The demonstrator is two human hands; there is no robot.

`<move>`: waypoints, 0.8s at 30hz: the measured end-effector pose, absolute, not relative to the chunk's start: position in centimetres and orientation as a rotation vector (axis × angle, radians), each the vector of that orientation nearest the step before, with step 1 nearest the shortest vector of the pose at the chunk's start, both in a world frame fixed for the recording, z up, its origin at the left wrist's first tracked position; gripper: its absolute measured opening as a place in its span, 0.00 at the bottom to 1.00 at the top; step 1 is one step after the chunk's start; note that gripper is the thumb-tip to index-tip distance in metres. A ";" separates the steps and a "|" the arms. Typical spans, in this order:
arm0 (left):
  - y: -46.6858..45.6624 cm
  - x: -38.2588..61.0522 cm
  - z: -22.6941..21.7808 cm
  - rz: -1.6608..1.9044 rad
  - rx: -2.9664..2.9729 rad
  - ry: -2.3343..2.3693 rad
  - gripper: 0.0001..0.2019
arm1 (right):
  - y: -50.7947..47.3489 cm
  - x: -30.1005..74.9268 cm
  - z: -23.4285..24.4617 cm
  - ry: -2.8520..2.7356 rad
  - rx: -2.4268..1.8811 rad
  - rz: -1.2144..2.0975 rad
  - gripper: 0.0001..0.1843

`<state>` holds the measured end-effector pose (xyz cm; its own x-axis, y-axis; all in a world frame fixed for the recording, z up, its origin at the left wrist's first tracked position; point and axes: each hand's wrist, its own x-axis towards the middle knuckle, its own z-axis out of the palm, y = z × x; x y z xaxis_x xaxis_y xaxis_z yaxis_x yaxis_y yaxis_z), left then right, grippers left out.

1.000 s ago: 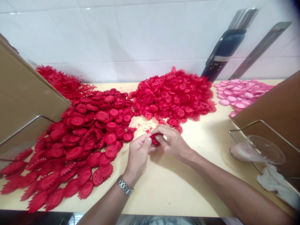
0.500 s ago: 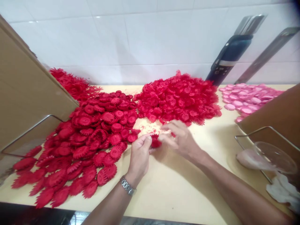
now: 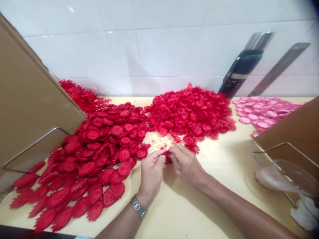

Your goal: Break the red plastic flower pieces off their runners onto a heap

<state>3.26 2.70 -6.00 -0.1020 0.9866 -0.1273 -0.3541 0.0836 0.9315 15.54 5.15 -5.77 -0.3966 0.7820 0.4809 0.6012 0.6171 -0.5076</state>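
Observation:
Between both hands, just above the table, is a small red fringed disc (image 3: 168,156), partly covered by fingers. My left hand (image 3: 152,169), with a metal watch (image 3: 138,206) on its wrist, pinches the disc from the left between thumb and fingers. From the right, my right hand (image 3: 185,162) is closed with its fingertips on the same disc. A big heap of red scalloped discs (image 3: 99,149) lies to the left of my hands. Behind them spreads a second heap of brighter red fringed pieces (image 3: 191,113), a few of them close to my right fingers.
Cardboard boxes flank the table, one at left (image 3: 32,79) and one at right (image 3: 296,129). Pink discs (image 3: 264,111) lie at the back right, near a dark blue bottle (image 3: 243,69) and a metal strip (image 3: 281,68). Wire brackets and a clear plastic cup (image 3: 296,176) sit by the right box.
My right hand has moved left and its fingers have closed onto the disc in my left hand. Several red pieces now lie behind my right fingers. The view has tilted up slightly.

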 end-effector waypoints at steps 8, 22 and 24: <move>3.0 3.4 -5.6 1.419 0.723 1.071 0.09 | 5.2 15.5 -5.8 -2.022 -1.046 0.450 0.06; 2.6 3.1 -5.4 1.390 0.729 1.163 0.05 | 6.0 16.1 -6.3 -2.005 -1.130 0.287 0.11; 2.6 2.8 -5.1 1.411 0.684 1.190 0.05 | 7.0 17.5 -6.5 -1.981 -1.171 0.167 0.13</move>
